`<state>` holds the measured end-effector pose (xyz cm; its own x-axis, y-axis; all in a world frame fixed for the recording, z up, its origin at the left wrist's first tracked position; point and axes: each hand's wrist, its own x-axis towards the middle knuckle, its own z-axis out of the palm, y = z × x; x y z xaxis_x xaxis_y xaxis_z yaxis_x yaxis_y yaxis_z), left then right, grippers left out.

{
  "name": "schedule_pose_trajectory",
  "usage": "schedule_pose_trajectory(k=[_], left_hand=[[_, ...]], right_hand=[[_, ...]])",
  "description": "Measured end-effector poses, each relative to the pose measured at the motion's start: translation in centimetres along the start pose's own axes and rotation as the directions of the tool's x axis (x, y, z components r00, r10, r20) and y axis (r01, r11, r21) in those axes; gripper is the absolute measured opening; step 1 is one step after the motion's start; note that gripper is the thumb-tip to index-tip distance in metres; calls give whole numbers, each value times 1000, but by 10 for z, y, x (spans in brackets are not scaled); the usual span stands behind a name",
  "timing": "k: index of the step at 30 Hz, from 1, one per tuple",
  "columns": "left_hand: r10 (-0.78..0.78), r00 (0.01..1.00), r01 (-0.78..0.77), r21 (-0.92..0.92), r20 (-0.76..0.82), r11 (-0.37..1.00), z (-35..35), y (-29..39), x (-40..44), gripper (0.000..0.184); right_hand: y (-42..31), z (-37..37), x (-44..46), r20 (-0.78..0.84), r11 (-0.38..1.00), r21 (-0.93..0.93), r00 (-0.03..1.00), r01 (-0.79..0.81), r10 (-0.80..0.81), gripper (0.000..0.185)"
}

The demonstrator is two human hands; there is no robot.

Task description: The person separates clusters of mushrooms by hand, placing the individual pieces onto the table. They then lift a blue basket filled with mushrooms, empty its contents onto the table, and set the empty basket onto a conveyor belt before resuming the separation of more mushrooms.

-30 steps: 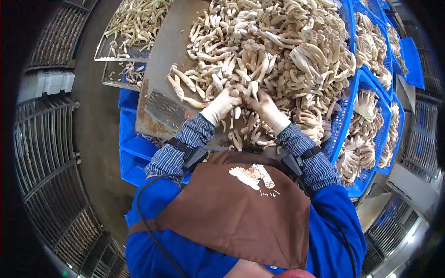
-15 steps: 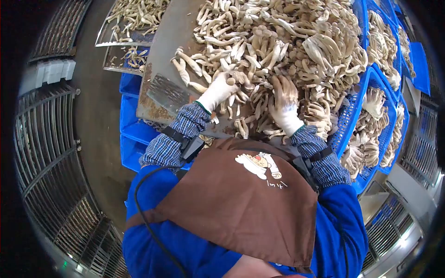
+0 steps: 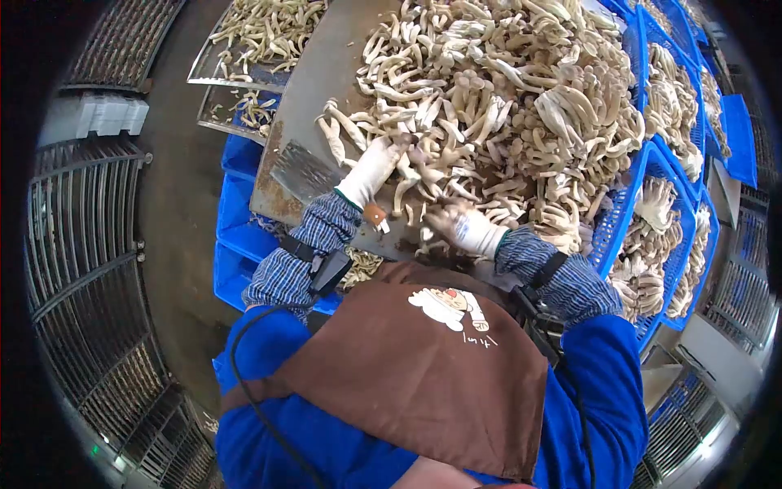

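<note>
Far left, tray point(image 3: 244, 85) with mushrooms; next, tabletop point(image 3: 330, 69), flat metal plate point(image 3: 300, 171) lying on it; left hand point(image 3: 375, 169) at near edge of mushroom heap point(image 3: 497, 77), fingers curled, tips obscured, hold cannot tell; right hand point(image 3: 463, 226) apart, nearer body, fingers part-bent over loose mushrooms point(image 3: 403, 197), blurred, hold unclear; right, blue basket point(image 3: 623, 213), mushroom clusters point(image 3: 654, 222) inside; step looks like picking through heap; next move seems to call for light pinch on single stem

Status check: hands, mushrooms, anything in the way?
Left hand at mushrooms, grip unclear. Right hand blurred, at their near edge. Mushrooms heaped loose on table. Knife near left hand, possibly in the way.
</note>
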<state>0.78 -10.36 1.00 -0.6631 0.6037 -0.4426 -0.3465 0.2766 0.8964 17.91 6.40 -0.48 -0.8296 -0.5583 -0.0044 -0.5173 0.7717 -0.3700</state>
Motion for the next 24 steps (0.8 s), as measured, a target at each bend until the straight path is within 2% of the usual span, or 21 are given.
schedule_pose_trajectory(k=[1,2,4,5,6,8,9,11,12,14,16,17,18,20,22,23,24], left_hand=[[-31,999,33,-121,13,992,0,-8,6,42],[-35,999,36,-121,15,992,-1,-14,6,42],[-37,999,42,-160,34,986,-8,-19,14,40],[-78,996,85,-166,48,982,-1,14,1,40],[-79,997,79,5,0,997,-2,13,7,40],[-55,997,58,62,-57,996,-1,19,6,41],[-63,996,66,62,-56,996,0,18,8,41],[42,999,-44,-172,-12,984,0,19,14,46],[42,999,-43,-170,-10,984,-1,21,17,46],[-109,993,114,-542,42,832,-3,26,17,55],[-121,992,112,-539,20,835,-11,15,26,53],[-131,991,132,-521,39,843,-12,24,24,50],[-140,989,148,-504,55,851,-15,30,23,47],[-171,981,194,-467,92,863,-19,27,22,42],[-150,988,142,-593,36,793,-18,18,16,40],[-76,995,96,-637,58,765,-17,16,12,41],[-83,995,97,-641,51,762,-18,16,9,41]], right_hand=[[3,-15,-2,326,916,203,906,-346,270,34],[9,-15,-11,166,889,292,934,-354,317,44],[20,-15,-23,-211,926,297,929,-234,303,42],[18,-34,-26,-75,872,334,912,-358,403,43],[22,-42,-29,57,845,268,883,-463,466,36],[22,-55,-27,188,696,256,741,-671,645,36],[24,-52,-30,195,693,260,739,-673,645,36],[30,-46,-34,-66,738,342,768,-582,637,38],[35,-48,-31,-67,737,343,767,-583,638,38],[45,-54,-20,-385,866,207,776,-454,499,38],[64,-63,1,-528,849,228,671,-477,520,50],[72,-67,13,-512,752,183,592,-633,623,60],[84,-68,27,-519,644,10,547,-765,657,64],[110,-82,52,-354,588,-104,582,-802,732,76],[116,-90,79,-237,485,-367,584,-794,777,81],[144,-73,87,-27,552,-138,560,-822,828,83],[156,-62,94,-9,512,88,513,-855,858,82]])
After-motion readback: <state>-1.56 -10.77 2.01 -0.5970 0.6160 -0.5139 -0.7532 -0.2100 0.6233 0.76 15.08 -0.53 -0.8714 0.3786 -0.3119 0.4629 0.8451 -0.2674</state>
